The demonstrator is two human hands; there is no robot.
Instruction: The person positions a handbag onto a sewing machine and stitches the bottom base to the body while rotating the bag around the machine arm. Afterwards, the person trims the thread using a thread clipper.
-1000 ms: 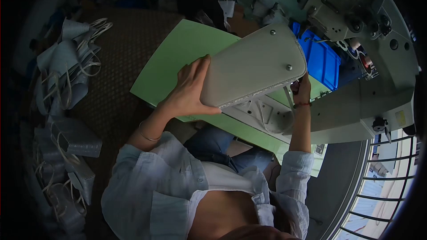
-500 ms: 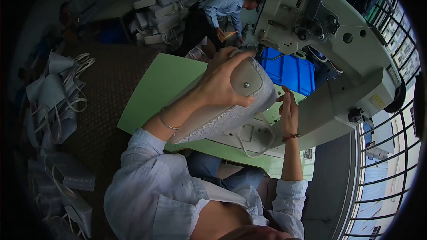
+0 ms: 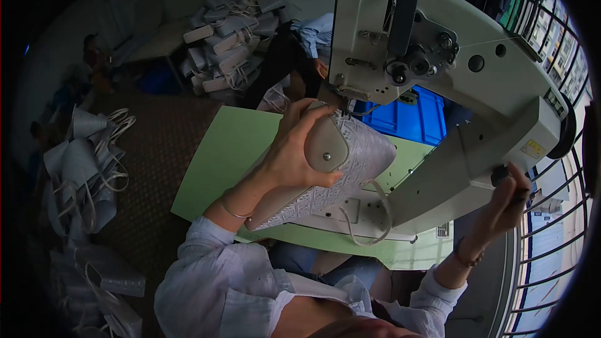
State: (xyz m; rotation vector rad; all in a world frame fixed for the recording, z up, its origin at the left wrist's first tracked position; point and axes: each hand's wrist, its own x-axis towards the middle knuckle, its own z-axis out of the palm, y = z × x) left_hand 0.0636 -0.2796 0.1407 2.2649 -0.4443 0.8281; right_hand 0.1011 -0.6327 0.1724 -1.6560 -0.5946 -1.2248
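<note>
My left hand grips a handbag at its pale end panel, fingers over the top edge and thumb along the near side. The bag lies tilted under the sewing machine head, its upper edge right at the needle area. White woven-pattern sides and a round metal stud on the panel show. A pale strap handle loops down over the machine bed. My right hand is raised at the right with fingers stretched, fingertips beside the black knob on the machine's column.
A green tabletop surrounds the machine. Behind it stands a blue crate. Bags are piled at the back and at the left. A person bends behind the machine head. Barred windows line the right side.
My right hand has left the bag's side and moved right to the machine's column. My left hand keeps its hold on the bag. The view has shifted, and the machine head now covers more of the person behind.
</note>
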